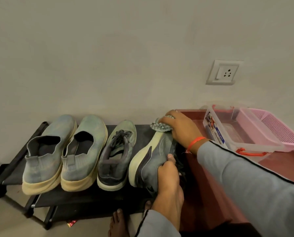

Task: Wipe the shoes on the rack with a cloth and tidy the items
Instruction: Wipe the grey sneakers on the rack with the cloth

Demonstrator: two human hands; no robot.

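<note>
Right hand (180, 127) presses a bunched cloth (159, 126) on the toe of the tipped sneaker (153, 159); left hand (168, 175) grips its heel side. Sneaker sits at the rack (84, 200) right end, likely light with a soft upper, best held by heel or firm sole.

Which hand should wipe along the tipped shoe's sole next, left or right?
Right. The right hand already holds the cloth at the toe of the tipped shoe. The left hand grips that shoe's heel end and steadies it on the rack.
</note>
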